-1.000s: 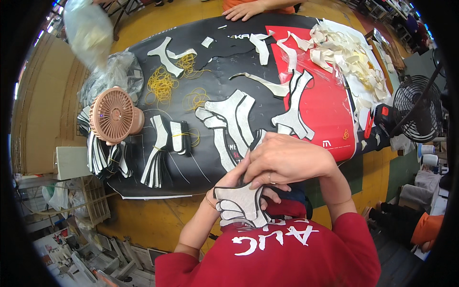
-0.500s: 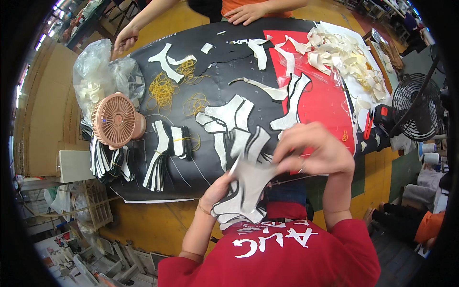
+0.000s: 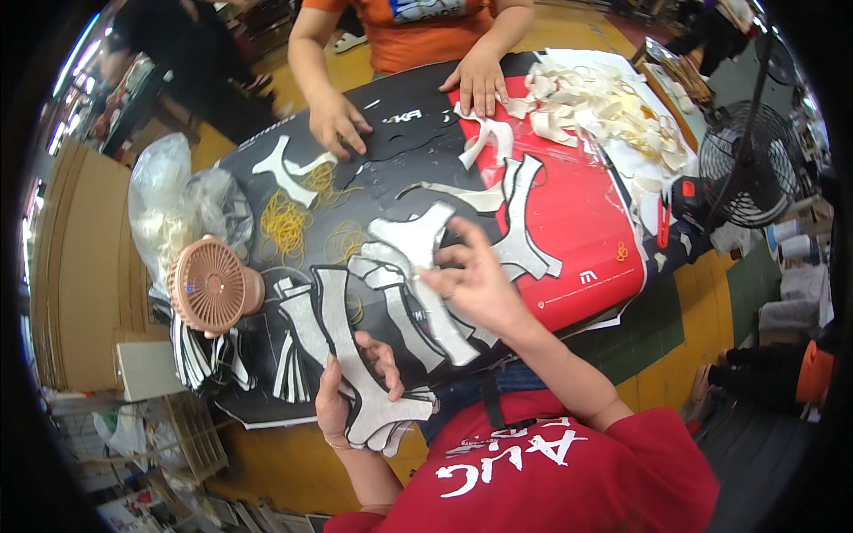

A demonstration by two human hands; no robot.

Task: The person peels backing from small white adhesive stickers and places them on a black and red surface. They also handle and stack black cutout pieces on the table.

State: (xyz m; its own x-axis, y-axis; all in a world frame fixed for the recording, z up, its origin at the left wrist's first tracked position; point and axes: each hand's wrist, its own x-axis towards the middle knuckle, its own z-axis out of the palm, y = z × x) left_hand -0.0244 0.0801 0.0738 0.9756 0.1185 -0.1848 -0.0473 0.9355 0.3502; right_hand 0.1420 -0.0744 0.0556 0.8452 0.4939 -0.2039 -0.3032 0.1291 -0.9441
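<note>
My left hand (image 3: 366, 382) grips a stack of white, black-edged Y-shaped cut pieces (image 3: 342, 333) near the table's front edge. Its thumb lies along one side and its fingers curl at the other. Over the middle of the table, my right hand (image 3: 475, 280) has its fingers apart, with thumb and fingertips beside a pile of similar white pieces (image 3: 413, 233). Whether the fingertips touch the pile I cannot tell. More black-edged pieces (image 3: 524, 222) lie farther right, on the red part of the mat.
Yellow rubber bands (image 3: 284, 226), a pink fan (image 3: 211, 286) and clear plastic bags (image 3: 164, 191) are on the left. A co-worker's hands (image 3: 480, 82) rest across the table. Cream scraps (image 3: 604, 107) are heaped at far right, near a red-black cutter (image 3: 665, 218) and black fan (image 3: 746, 164).
My left hand has moved left with the stack. My right hand has left the stack and reached forward to the pile. The co-worker's hand has moved from the bags onto the mat.
</note>
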